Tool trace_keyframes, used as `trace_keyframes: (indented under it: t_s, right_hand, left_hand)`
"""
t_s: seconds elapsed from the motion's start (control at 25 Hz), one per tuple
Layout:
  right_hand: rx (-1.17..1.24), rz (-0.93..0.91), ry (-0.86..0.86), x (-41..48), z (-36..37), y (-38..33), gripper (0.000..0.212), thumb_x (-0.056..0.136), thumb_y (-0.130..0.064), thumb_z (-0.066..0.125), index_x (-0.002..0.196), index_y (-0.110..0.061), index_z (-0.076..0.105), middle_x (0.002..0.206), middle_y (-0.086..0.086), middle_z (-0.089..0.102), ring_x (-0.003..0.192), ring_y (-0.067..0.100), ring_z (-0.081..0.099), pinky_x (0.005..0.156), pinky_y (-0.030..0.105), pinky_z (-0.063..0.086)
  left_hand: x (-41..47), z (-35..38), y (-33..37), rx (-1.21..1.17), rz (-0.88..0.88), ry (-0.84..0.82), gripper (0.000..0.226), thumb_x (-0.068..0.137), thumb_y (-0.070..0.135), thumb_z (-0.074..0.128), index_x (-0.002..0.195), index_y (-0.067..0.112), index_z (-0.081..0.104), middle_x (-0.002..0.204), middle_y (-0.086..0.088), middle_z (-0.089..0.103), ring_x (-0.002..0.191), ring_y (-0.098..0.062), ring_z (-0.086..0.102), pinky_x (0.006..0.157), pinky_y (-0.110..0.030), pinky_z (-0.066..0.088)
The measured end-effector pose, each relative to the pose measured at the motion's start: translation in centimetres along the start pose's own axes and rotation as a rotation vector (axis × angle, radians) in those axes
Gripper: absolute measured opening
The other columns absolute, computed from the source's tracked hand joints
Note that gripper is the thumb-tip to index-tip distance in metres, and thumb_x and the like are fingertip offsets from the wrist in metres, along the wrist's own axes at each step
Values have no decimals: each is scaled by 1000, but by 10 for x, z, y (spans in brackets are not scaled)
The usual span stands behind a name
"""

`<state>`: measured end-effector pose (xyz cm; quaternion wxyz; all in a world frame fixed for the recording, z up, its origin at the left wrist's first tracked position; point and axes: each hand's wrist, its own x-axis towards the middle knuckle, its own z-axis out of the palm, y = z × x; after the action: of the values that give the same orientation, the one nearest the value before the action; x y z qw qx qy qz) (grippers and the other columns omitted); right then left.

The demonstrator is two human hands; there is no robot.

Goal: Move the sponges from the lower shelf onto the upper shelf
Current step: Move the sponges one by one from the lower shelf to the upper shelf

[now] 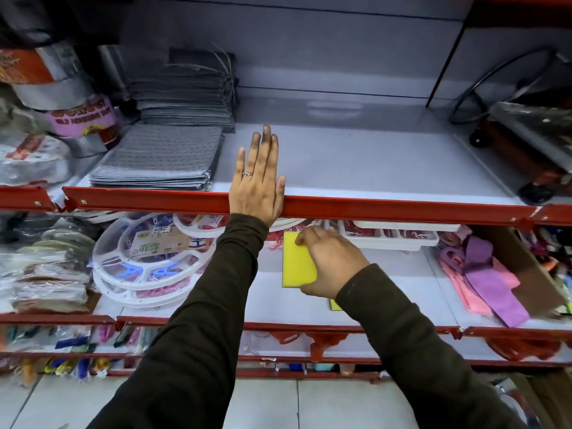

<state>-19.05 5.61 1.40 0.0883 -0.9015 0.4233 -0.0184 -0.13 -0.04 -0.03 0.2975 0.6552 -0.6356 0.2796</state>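
Note:
A yellow sponge (296,262) lies on the lower shelf (216,305), and my right hand (332,262) is closed on its right side. The corner of a second yellow sponge (335,305) peeks out beneath my right wrist, mostly hidden. My left hand (258,181) rests flat, fingers together, on the front of the upper shelf (371,162), across its red front rail (402,209). It holds nothing.
Stacks of grey mesh cloths (161,156) fill the upper shelf's left part; a red and black appliance (523,140) sits at its right. On the lower shelf, round white hanger racks (145,258) lie left and pink and purple cloths (483,274) right.

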Motion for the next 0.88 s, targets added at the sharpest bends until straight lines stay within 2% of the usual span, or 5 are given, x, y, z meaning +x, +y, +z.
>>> trace_keyframes:
  t_s: [0.12, 0.32, 0.44, 0.64, 0.88]
  right_hand:
    - [-16, -8, 45, -16, -47, -3, 75, 61, -38, 80, 125, -21, 46, 127, 1, 53, 119, 23, 53, 116, 36, 29]
    - [-43, -19, 133, -9, -109, -4, 77, 62, -39, 82, 128, -18, 46, 128, 5, 53, 118, 28, 52, 105, 32, 37]
    - [-68, 4, 154, 14, -131, 6, 78, 63, -40, 82, 129, -17, 46, 130, 7, 53, 118, 28, 52, 103, 33, 36]
    - [-86, 88, 103, 71, -135, 41, 86, 57, -47, 84, 129, -15, 47, 128, 9, 55, 117, 32, 55, 96, 37, 47]
    - [-82, 29, -48, 124, -103, 48, 81, 65, -40, 82, 132, -15, 45, 135, 9, 53, 121, 28, 52, 99, 35, 45]
  left_hand:
    - [-1, -1, -1, -9, 0, -1, 65, 99, 31, 27, 156, 2, 16, 164, -17, 21, 153, -30, 17, 126, -46, 11]
    - [0, -2, -2, -18, -3, -4, 62, 101, 31, 26, 156, 3, 17, 164, -16, 21, 153, -29, 16, 126, -45, 8]
    - [1, -3, -3, -21, -8, -15, 63, 101, 30, 25, 156, 2, 17, 164, -16, 19, 153, -30, 14, 126, -43, 3]
    - [1, -1, -3, -9, -10, -14, 64, 100, 32, 23, 156, 2, 17, 165, -16, 18, 154, -29, 14, 126, -41, 0]
    - [1, 0, -3, 15, -4, -4, 64, 99, 31, 24, 156, 3, 18, 165, -15, 18, 154, -26, 10, 127, -40, -1]
